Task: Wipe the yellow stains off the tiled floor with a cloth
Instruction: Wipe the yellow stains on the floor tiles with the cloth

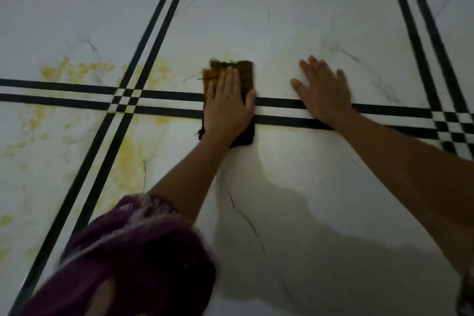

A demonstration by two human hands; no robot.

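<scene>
Dim, bluish indoor light — soft dark shadow on the floor (333, 33) below the arms, at centre bottom. Right hand (324, 92) smeared by motion blur; purple sleeve (133, 251) close and out of focus. Wide-angle lens splays the black tile lines (154, 33) outward — corners darker.

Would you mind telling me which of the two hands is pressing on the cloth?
The left hand is: it lies flat on the brown cloth across the black tile lines. The right hand rests bare on the white tile beside it, touching no cloth.
</scene>
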